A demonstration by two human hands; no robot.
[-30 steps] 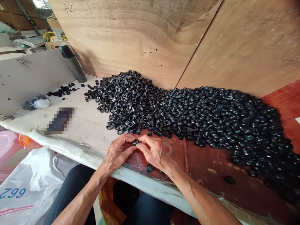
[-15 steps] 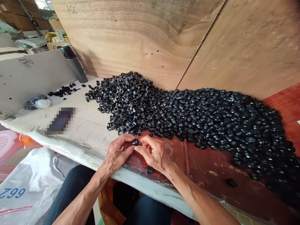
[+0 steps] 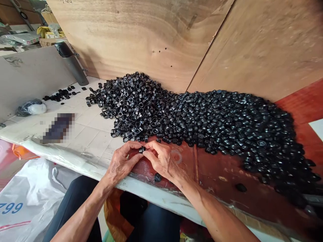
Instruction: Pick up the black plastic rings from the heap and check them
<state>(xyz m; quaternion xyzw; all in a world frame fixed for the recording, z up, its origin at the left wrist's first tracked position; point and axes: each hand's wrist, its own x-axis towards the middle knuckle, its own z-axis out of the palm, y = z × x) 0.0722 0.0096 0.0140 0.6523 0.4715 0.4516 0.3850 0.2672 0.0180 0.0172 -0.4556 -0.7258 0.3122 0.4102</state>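
Observation:
My left hand (image 3: 122, 163) and my right hand (image 3: 163, 161) meet at the fingertips above a red-brown board (image 3: 217, 164). Between them they pinch a small black ring (image 3: 141, 150), partly hidden by the fingers. Just beyond my fingers spreads a large heap of similar black rubber or plastic rings (image 3: 202, 122). One loose ring (image 3: 157, 177) lies on the board below my right hand, and a dark piece (image 3: 241, 187) lies further right.
Plywood sheets (image 3: 131, 37) stand behind the heap. To the left are a white tiled surface (image 3: 93, 134), a small group of black parts (image 3: 59, 94), a dark flask (image 3: 72, 62), a plastic bag (image 3: 31, 108) and a pixelated object (image 3: 58, 127). A white sack (image 3: 30, 195) lies below the edge.
My fingertips have closed in around the small ring, hiding more of it. The whole view has shifted slightly, with the scene sitting a little further left and higher.

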